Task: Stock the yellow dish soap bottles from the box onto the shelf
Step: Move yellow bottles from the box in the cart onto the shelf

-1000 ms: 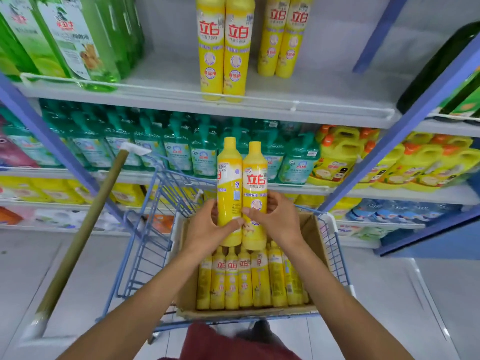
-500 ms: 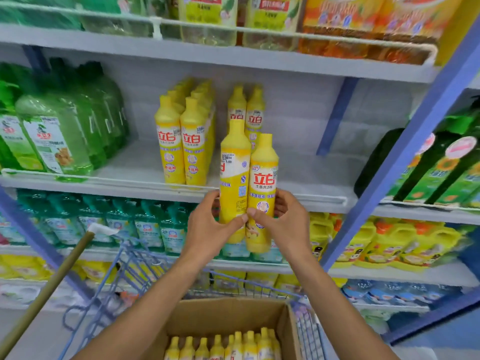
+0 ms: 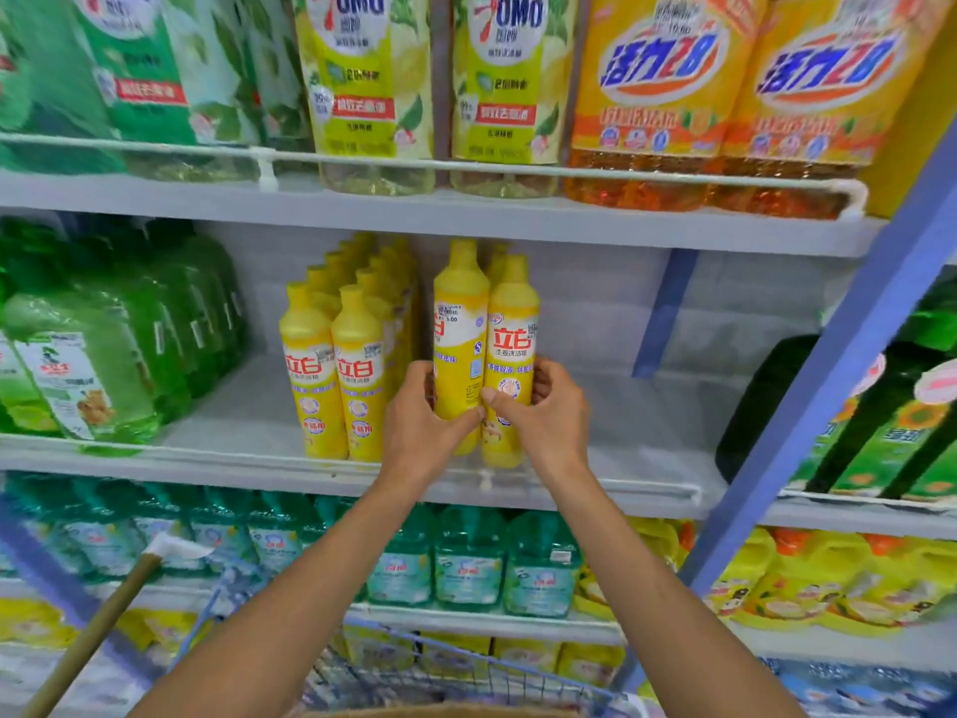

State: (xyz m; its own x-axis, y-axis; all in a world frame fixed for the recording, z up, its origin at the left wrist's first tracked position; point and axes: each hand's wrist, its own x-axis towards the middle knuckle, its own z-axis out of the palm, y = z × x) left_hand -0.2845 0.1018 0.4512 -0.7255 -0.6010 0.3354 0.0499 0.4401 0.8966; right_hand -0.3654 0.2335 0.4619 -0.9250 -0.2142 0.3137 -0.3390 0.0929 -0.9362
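**Restocking the soap aisle:** A person's left hand (image 3: 425, 432) and right hand (image 3: 546, 424) hold a pair of yellow dish soap bottles (image 3: 462, 349) upright at the front of the middle shelf (image 3: 233, 422), near the centre of the view. The left hand's fingers are wrapped round the left bottle's lower body. The right hand grips the right bottle, thumb laid across its label. The two bottles touch side by side, their bases down at the shelf's front lip; whether they rest on it cannot be told.

Just at 9 o'clock of the pair, a stocked row of yellow bottles (image 3: 331, 375) runs back in two files toward the rear wall, and more yellow caps show directly behind the held pair. Further toward 9 o'clock stand green detergent jugs (image 3: 103, 355).

At 12 o'clock, the upper shelf (image 3: 466, 220) carries yellow-green OMO bottles (image 3: 362, 95) and orange bottles (image 3: 673, 121). At 6 o'clock, teal bottles (image 3: 466, 562) fill the shelf below. The wire cart (image 3: 466, 665) and a strip of the cardboard box (image 3: 440, 713) lie at the bottom edge. A wooden broom handle (image 3: 88, 640) leans at 7 o'clock, and a blue upright (image 3: 828, 386) crosses at 3 o'clock.
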